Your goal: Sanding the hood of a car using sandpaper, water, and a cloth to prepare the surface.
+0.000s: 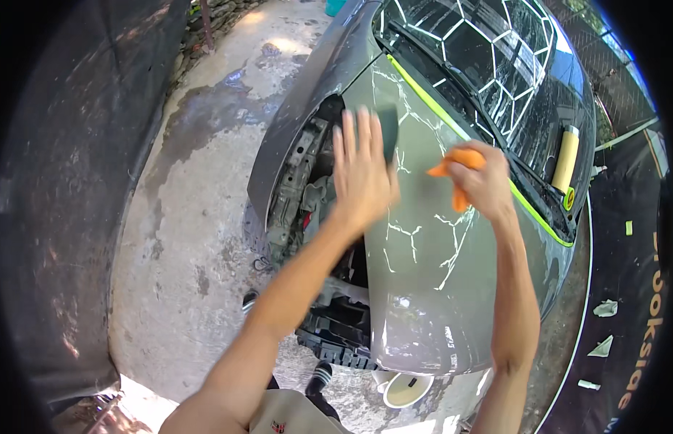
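Observation:
My left hand (361, 170) is stretched flat over the left edge of a grey-green car hood (416, 249), fingers pointing away from me. It holds nothing, and I cannot tell whether the palm touches the panel. A dark patch shows beside its fingers. Farther right, my right hand (484, 177) grips a crumpled orange cloth (463, 160) over the upper part of the hood; motion blurs it slightly. White branching streaks of light show on the glossy hood. Bright green tape (434, 105) runs along its rear edge, close to the right hand.
The exposed front structure (296, 170) of the car lies left of the hood. A yellow roll (566, 155) and a tape roll (568, 199) rest by the windshield (488, 43). A bucket (407, 390) stands below the hood. Dark sheeting (69, 181) hangs left of the concrete floor (177, 239).

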The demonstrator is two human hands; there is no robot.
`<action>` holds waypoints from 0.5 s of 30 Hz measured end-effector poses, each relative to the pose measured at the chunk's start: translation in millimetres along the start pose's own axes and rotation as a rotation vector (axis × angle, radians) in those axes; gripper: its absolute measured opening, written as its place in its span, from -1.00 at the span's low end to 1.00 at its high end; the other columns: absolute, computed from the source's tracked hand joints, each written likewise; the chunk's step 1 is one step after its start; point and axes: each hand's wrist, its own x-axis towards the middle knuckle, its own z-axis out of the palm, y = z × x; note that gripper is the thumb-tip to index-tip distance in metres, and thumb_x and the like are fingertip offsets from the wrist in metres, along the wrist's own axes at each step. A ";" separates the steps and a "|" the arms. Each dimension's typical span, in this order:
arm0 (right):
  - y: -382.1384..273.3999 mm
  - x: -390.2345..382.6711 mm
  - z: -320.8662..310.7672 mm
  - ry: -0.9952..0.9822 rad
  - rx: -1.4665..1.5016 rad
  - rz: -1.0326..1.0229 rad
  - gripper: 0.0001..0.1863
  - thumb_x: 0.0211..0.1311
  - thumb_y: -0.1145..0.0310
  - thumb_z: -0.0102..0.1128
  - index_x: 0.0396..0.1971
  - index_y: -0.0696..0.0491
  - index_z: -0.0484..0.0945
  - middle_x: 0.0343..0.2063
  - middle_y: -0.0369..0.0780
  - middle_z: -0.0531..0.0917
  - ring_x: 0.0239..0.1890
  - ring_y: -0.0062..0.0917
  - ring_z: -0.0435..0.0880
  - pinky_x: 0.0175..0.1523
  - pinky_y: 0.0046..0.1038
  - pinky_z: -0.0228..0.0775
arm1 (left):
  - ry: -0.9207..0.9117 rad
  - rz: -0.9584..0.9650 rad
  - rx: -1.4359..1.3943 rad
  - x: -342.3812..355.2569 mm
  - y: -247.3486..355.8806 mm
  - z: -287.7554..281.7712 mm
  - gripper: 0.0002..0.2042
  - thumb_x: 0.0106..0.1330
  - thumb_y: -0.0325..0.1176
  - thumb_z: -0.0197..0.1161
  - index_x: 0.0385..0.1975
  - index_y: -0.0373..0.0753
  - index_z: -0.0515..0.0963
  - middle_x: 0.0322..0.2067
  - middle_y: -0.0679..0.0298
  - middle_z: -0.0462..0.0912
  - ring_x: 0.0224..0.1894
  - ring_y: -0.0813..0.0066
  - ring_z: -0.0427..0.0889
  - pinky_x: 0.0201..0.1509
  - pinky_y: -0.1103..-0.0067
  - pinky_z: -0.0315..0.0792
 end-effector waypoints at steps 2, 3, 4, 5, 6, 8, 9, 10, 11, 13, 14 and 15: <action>-25.1 14.6 10.4 -0.146 -0.129 -0.148 -0.77 -0.01 0.40 0.33 -0.33 0.18 0.71 -0.56 -0.10 0.69 -0.52 -0.27 0.68 -0.28 -0.31 0.55 | -0.026 -0.087 0.037 -53.8 33.9 7.8 -0.16 0.25 -0.09 0.23 0.44 -0.50 0.14 0.49 -0.17 0.11 0.57 -0.17 -0.03 0.58 0.00 -0.13; -35.7 17.2 15.9 -0.178 -0.192 -0.196 -0.78 -0.01 0.39 0.34 -0.34 0.17 0.72 -0.58 -0.12 0.68 -0.52 -0.31 0.70 -0.28 -0.31 0.55 | 0.001 -0.101 0.044 -43.2 32.9 13.1 -0.16 0.25 -0.09 0.23 0.44 -0.50 0.14 0.49 -0.17 0.11 0.57 -0.17 -0.03 0.58 0.00 -0.13; -46.5 21.5 22.1 -0.180 -0.195 -0.237 -0.78 -0.01 0.39 0.34 -0.34 0.17 0.72 -0.58 -0.12 0.68 -0.52 -0.31 0.70 -0.28 -0.31 0.55 | 0.070 -0.110 0.082 -9.4 20.5 14.2 -0.14 0.23 -0.10 0.24 0.46 -0.49 0.12 0.50 -0.16 0.08 0.57 -0.17 -0.04 0.58 -0.01 -0.14; -51.3 25.8 39.4 -0.064 -0.198 -0.277 -0.78 0.00 0.39 0.36 -0.33 0.17 0.71 -0.54 -0.10 0.70 -0.49 -0.27 0.71 -0.25 -0.31 0.55 | 0.127 -0.120 0.129 15.8 1.5 13.6 -0.12 0.22 -0.11 0.26 0.47 -0.48 0.10 0.52 -0.15 0.05 0.58 -0.18 -0.04 0.58 -0.01 -0.16; -48.2 19.4 51.9 0.048 -0.209 -0.299 -0.77 0.02 0.39 0.37 -0.31 0.17 0.70 -0.50 -0.08 0.71 -0.46 -0.23 0.72 -0.23 -0.31 0.55 | 0.175 -0.178 0.073 25.7 -3.2 18.1 -0.14 0.23 -0.13 0.26 0.47 -0.48 0.10 0.52 -0.15 0.04 0.57 -0.18 -0.03 0.57 -0.02 -0.16; -1.2 -10.2 38.7 0.145 -0.181 -0.367 -0.76 0.05 0.37 0.39 -0.29 0.17 0.69 -0.42 -0.07 0.73 -0.37 -0.19 0.73 -0.17 -0.30 0.55 | 0.177 -0.183 0.065 -39.4 40.6 39.2 -0.16 0.27 -0.10 0.22 0.46 -0.48 0.12 0.51 -0.14 0.06 0.57 -0.16 -0.03 0.57 -0.03 -0.15; 24.5 -19.9 27.0 0.260 -0.124 -0.436 -0.75 0.08 0.36 0.40 -0.26 0.17 0.68 -0.34 -0.05 0.74 -0.29 -0.16 0.74 -0.10 -0.29 0.55 | 0.180 -0.166 0.079 -64.2 58.8 43.3 -0.19 0.30 -0.08 0.19 0.45 -0.48 0.13 0.51 -0.13 0.09 0.57 -0.14 -0.02 0.57 -0.03 -0.15; 49.6 -32.1 15.9 0.243 -0.160 -0.469 -0.73 0.12 0.35 0.40 -0.22 0.17 0.67 -0.27 -0.04 0.73 -0.21 -0.14 0.73 -0.06 -0.28 0.54 | 0.096 -0.213 0.073 -81.0 60.1 36.3 -0.23 0.36 -0.07 0.12 0.45 -0.47 0.14 0.51 -0.11 0.10 0.58 -0.10 -0.02 0.57 -0.01 -0.12; 76.7 -52.7 4.8 0.217 -0.189 -0.496 -0.72 0.15 0.34 0.40 -0.17 0.16 0.66 -0.21 -0.02 0.73 -0.14 -0.12 0.72 -0.01 -0.27 0.53 | 0.108 -0.225 0.105 -72.7 46.3 22.6 -0.23 0.36 -0.07 0.12 0.45 -0.47 0.14 0.51 -0.11 0.10 0.58 -0.10 -0.02 0.57 -0.01 -0.12; 144.2 -96.4 -22.4 0.150 -0.273 -0.469 -0.59 0.24 0.37 0.33 0.09 0.14 0.57 0.01 -0.03 0.67 0.08 -0.14 0.66 0.18 -0.27 0.46 | 0.168 -0.310 0.090 -15.7 5.2 1.3 -0.25 0.39 -0.09 0.08 0.47 -0.45 0.12 0.52 -0.09 0.08 0.58 -0.07 -0.03 0.57 -0.03 -0.11; 186.4 -117.7 -37.2 0.204 -0.218 -0.468 -0.54 0.29 0.35 0.31 0.16 0.16 0.52 0.08 -0.02 0.64 0.14 -0.15 0.63 0.24 -0.27 0.41 | 0.138 -0.339 0.150 -3.6 3.8 -0.2 -0.27 0.40 -0.11 0.08 0.47 -0.45 0.12 0.52 -0.11 0.08 0.58 -0.07 0.00 0.57 -0.03 -0.08; 217.9 -130.7 -49.0 0.259 -0.177 -0.450 -0.48 0.33 0.34 0.28 0.24 0.19 0.47 0.15 0.00 0.61 0.21 -0.17 0.59 0.31 -0.26 0.36 | 0.199 -0.325 0.091 -14.9 13.5 15.5 -0.27 0.40 -0.10 0.08 0.46 -0.46 0.13 0.51 -0.12 0.08 0.57 -0.10 0.01 0.56 -0.04 -0.08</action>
